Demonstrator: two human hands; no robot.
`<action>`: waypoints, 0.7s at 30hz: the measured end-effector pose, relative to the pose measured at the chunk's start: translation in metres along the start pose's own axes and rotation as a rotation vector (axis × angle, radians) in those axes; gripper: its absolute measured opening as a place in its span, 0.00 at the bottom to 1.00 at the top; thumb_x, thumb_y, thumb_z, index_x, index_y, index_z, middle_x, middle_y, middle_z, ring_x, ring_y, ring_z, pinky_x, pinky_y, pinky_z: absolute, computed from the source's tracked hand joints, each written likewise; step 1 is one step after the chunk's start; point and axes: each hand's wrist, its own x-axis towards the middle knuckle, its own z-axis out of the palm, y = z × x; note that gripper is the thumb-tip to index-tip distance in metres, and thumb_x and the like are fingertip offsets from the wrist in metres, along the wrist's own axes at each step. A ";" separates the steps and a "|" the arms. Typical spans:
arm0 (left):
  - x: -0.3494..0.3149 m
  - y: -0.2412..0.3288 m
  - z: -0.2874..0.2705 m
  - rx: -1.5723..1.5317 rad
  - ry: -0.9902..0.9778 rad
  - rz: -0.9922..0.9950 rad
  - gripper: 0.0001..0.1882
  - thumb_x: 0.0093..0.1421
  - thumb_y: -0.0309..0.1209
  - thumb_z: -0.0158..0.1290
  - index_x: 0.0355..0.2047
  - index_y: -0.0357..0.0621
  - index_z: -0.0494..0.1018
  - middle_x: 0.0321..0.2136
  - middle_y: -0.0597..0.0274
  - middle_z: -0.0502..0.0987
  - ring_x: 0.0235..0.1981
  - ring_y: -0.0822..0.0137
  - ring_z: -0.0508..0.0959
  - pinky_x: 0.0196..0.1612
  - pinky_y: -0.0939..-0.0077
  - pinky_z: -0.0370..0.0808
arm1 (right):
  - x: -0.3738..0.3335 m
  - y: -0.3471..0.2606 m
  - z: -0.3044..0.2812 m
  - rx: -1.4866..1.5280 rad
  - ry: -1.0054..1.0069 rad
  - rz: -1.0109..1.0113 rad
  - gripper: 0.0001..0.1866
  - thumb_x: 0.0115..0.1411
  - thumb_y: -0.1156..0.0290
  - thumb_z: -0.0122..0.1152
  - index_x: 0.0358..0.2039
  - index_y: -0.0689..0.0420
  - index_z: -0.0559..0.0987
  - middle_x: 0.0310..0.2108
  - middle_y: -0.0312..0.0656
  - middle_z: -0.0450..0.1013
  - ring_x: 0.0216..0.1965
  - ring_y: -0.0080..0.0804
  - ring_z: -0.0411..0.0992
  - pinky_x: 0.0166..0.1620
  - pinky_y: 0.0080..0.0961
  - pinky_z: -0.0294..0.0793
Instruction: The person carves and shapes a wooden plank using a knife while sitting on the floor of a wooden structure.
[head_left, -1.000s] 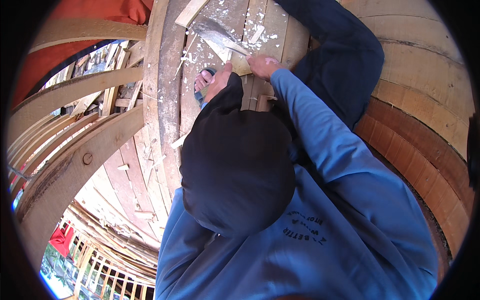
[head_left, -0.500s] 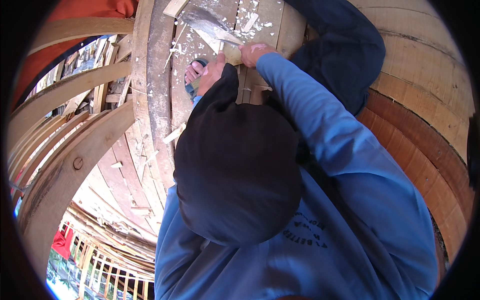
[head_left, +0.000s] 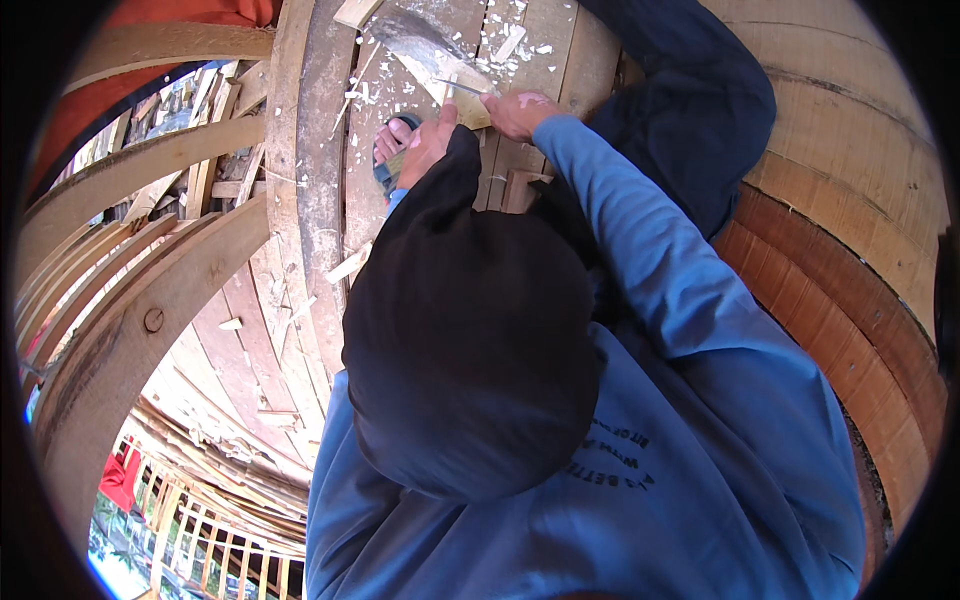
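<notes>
My left hand (head_left: 418, 142) is closed around a tool with a blue-green handle (head_left: 383, 172), low on a plank (head_left: 365, 210) strewn with wood chips. My right hand (head_left: 517, 110) presses on a small pale wooden block (head_left: 468, 103) just right of it. A thin metal blade (head_left: 458, 86) lies across the block's top edge. Above the block a grey, freshly cut hollow (head_left: 420, 35) shows in the wood. A black head covering (head_left: 470, 360) and blue sleeves (head_left: 640, 260) hide the rest of both arms and part of the block.
Curved wooden ribs (head_left: 150, 160) of a boat frame sweep along the left, with a bolt head (head_left: 153, 320) in one. Stacked curved planking (head_left: 850, 260) rises on the right. Loose offcuts (head_left: 347, 264) and shavings lie on the planks. A dark blue sleeve (head_left: 690, 110) is at the upper right.
Both hands and the block have drifted slightly up and to the left in the picture. The grips look the same.
</notes>
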 end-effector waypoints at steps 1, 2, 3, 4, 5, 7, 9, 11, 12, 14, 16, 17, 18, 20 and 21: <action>0.000 0.002 0.000 0.002 -0.006 0.003 0.26 0.68 0.42 0.41 0.62 0.43 0.63 0.43 0.31 0.75 0.50 0.32 0.75 0.53 0.47 0.69 | 0.011 0.002 0.007 -0.027 0.026 -0.005 0.35 0.72 0.45 0.32 0.60 0.62 0.74 0.62 0.54 0.68 0.63 0.52 0.68 0.66 0.44 0.63; 0.001 0.003 0.000 0.003 -0.010 0.004 0.26 0.68 0.42 0.41 0.62 0.43 0.63 0.43 0.31 0.76 0.50 0.32 0.75 0.53 0.47 0.69 | 0.016 0.002 0.010 -0.055 0.050 -0.009 0.34 0.73 0.46 0.32 0.60 0.61 0.74 0.62 0.53 0.69 0.63 0.51 0.68 0.66 0.44 0.64; 0.000 0.000 -0.001 0.004 -0.007 -0.011 0.26 0.68 0.42 0.41 0.62 0.43 0.63 0.43 0.31 0.76 0.50 0.32 0.75 0.53 0.47 0.69 | 0.005 -0.011 0.001 -0.072 0.052 -0.009 0.35 0.73 0.46 0.31 0.59 0.62 0.74 0.61 0.55 0.70 0.61 0.52 0.69 0.65 0.44 0.66; -0.001 -0.002 -0.002 0.004 -0.003 -0.023 0.26 0.68 0.42 0.41 0.62 0.43 0.63 0.43 0.31 0.76 0.50 0.32 0.75 0.53 0.46 0.69 | -0.005 -0.024 -0.011 -0.089 0.055 -0.008 0.35 0.74 0.47 0.30 0.58 0.64 0.75 0.59 0.56 0.71 0.60 0.54 0.70 0.64 0.44 0.67; 0.000 -0.001 -0.001 0.003 -0.006 -0.022 0.26 0.68 0.42 0.41 0.62 0.43 0.63 0.43 0.31 0.76 0.50 0.32 0.75 0.53 0.46 0.69 | -0.015 -0.030 -0.018 -0.102 0.062 0.004 0.35 0.74 0.47 0.29 0.57 0.65 0.75 0.58 0.58 0.72 0.59 0.55 0.71 0.63 0.43 0.68; 0.001 0.001 -0.002 0.006 -0.013 -0.018 0.26 0.68 0.42 0.42 0.61 0.42 0.63 0.42 0.31 0.76 0.50 0.32 0.75 0.52 0.46 0.69 | -0.004 -0.026 -0.012 -0.078 0.100 0.048 0.35 0.74 0.47 0.29 0.57 0.63 0.75 0.58 0.56 0.72 0.59 0.55 0.71 0.63 0.44 0.68; 0.003 0.002 -0.003 0.003 -0.017 -0.017 0.25 0.68 0.42 0.42 0.61 0.42 0.63 0.42 0.31 0.76 0.49 0.32 0.75 0.52 0.46 0.69 | 0.012 -0.016 0.000 -0.046 0.112 0.127 0.33 0.74 0.48 0.30 0.58 0.60 0.75 0.60 0.52 0.71 0.60 0.52 0.70 0.63 0.44 0.68; 0.005 0.002 -0.005 0.009 -0.019 -0.020 0.25 0.68 0.42 0.42 0.60 0.42 0.63 0.41 0.31 0.76 0.49 0.32 0.75 0.52 0.46 0.69 | 0.023 -0.013 0.011 0.004 0.101 0.234 0.31 0.73 0.49 0.32 0.60 0.55 0.75 0.63 0.46 0.69 0.62 0.48 0.69 0.64 0.45 0.67; 0.007 0.004 -0.005 0.008 -0.017 -0.015 0.25 0.68 0.42 0.42 0.60 0.42 0.63 0.41 0.31 0.76 0.49 0.32 0.75 0.52 0.46 0.70 | 0.026 -0.012 0.010 0.011 0.107 0.192 0.31 0.73 0.49 0.32 0.59 0.56 0.75 0.63 0.47 0.70 0.62 0.49 0.69 0.64 0.45 0.67; 0.003 0.003 -0.002 -0.004 -0.026 -0.024 0.25 0.68 0.42 0.42 0.60 0.42 0.64 0.41 0.31 0.76 0.49 0.32 0.75 0.52 0.46 0.70 | 0.023 0.006 0.006 0.000 0.112 0.120 0.32 0.73 0.48 0.32 0.58 0.58 0.76 0.61 0.51 0.71 0.61 0.51 0.70 0.64 0.45 0.67; 0.002 0.001 -0.004 0.012 -0.024 -0.032 0.25 0.68 0.42 0.42 0.60 0.42 0.64 0.41 0.31 0.76 0.49 0.32 0.75 0.51 0.46 0.70 | 0.001 0.004 0.009 0.081 0.091 0.046 0.33 0.73 0.48 0.31 0.56 0.61 0.77 0.59 0.55 0.71 0.60 0.54 0.70 0.63 0.46 0.67; 0.003 0.003 -0.005 0.017 -0.029 -0.029 0.25 0.68 0.42 0.42 0.59 0.41 0.64 0.40 0.31 0.76 0.49 0.32 0.75 0.51 0.46 0.70 | -0.008 0.002 0.003 0.126 0.098 0.012 0.33 0.73 0.48 0.31 0.56 0.62 0.77 0.58 0.57 0.72 0.59 0.56 0.70 0.63 0.46 0.66; 0.001 0.004 -0.005 0.023 -0.038 -0.029 0.25 0.68 0.42 0.42 0.59 0.41 0.64 0.40 0.31 0.76 0.49 0.32 0.75 0.51 0.46 0.70 | -0.017 0.001 0.002 0.113 0.091 0.017 0.33 0.73 0.48 0.31 0.55 0.63 0.77 0.57 0.59 0.72 0.59 0.57 0.70 0.63 0.46 0.66; 0.003 0.004 -0.009 0.026 -0.040 -0.032 0.24 0.68 0.42 0.43 0.59 0.41 0.64 0.40 0.31 0.76 0.49 0.32 0.75 0.51 0.46 0.70 | -0.029 -0.002 -0.001 0.091 0.081 0.030 0.33 0.73 0.49 0.30 0.55 0.64 0.77 0.55 0.61 0.72 0.58 0.60 0.70 0.62 0.46 0.66; 0.003 0.005 -0.011 0.017 -0.039 -0.039 0.24 0.68 0.42 0.43 0.59 0.41 0.64 0.40 0.31 0.76 0.49 0.32 0.75 0.51 0.46 0.70 | -0.030 0.001 -0.002 0.054 0.074 -0.001 0.33 0.73 0.49 0.30 0.55 0.64 0.77 0.55 0.61 0.72 0.58 0.60 0.70 0.62 0.46 0.66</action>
